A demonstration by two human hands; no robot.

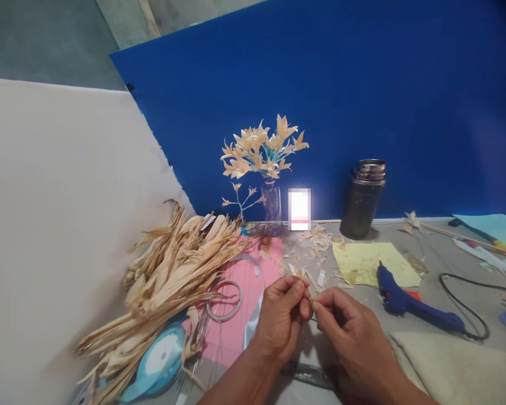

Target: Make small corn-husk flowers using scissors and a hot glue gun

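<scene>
My left hand is closed, its thumb and fingers pinching a small piece of dried corn husk whose pale tip shows above the fingertips. Close against it, my right hand pinches at the lower end of the same piece, thumb and index finger pressed together. A short dark line, perhaps wire, shows between the hands; most of what they grip is hidden. Husk scraps lie scattered just beyond. Under the wrists is a dark, partly covered tool whose kind I cannot make out.
On the left are a bundle of dried corn husks, a blue ribbon roll, a tape ring and pink paper. Behind stand husk flowers in a glass bottle and a dark flask. A blue glue gun lies right.
</scene>
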